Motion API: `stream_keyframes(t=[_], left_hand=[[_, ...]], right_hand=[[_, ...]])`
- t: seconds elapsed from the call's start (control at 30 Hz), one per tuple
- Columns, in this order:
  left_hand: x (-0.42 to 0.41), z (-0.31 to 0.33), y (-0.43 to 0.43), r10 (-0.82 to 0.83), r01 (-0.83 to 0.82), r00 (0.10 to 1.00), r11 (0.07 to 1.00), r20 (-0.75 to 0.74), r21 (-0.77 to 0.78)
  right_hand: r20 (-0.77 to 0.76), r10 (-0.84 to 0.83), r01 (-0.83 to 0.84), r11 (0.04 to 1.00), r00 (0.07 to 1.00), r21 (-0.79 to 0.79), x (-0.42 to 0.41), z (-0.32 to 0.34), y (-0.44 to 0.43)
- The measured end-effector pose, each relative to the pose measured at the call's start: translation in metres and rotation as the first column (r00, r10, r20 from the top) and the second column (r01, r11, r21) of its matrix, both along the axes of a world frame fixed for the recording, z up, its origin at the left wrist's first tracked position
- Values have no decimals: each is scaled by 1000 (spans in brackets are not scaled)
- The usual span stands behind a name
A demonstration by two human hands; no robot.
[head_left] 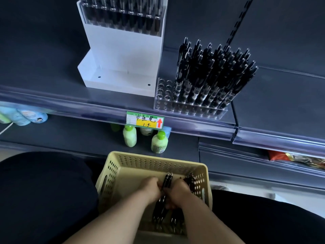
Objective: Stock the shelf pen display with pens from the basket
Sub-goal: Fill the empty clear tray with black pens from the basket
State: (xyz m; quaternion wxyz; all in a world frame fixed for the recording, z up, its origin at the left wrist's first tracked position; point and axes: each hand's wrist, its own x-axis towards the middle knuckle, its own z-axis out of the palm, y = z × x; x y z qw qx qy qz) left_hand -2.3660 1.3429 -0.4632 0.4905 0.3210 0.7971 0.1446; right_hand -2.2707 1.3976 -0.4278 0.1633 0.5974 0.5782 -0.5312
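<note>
Perforated matt cream plastic basket (123, 166); clear glossy acrylic pen display (164, 95); glossy black pens (211, 71).

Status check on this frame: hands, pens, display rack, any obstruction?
Left hand and right hand both in the yellow perforated plastic basket, gripping black pens. Clear acrylic pen rack: left-end holes empty. Nothing blocking.

Both hands are down in the basket (116, 166) at six o'clock. The left hand (150, 188) and right hand (177, 192) close together around a bundle of pens (167, 179); more pens lie beneath. At one o'clock, the clear display (190, 110) stands on the shelf (52, 97), its left holes empty. A white stand (121, 67) rises at twelve.
</note>
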Motion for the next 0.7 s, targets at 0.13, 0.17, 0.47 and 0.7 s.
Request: stream_keyframes(t=[0.13,0.17,0.47,0.7], left_hand=[[2,4,-10,-40,39,998,999,-56,-21],[4,5,-13,-32,31,998,999,-50,-13],[5,40,-19,82,-93,994,984,79,150],[0,82,-24,118,-109,993,947,-13,301]], right_hand=[[-23,36,-37,998,999,-50,6,5,-4],[-24,45,-47,998,999,-49,6,6,-5],[-22,145,-137,967,989,216,7,43,-11],[-165,107,-16,881,980,472,4,96,-15]])
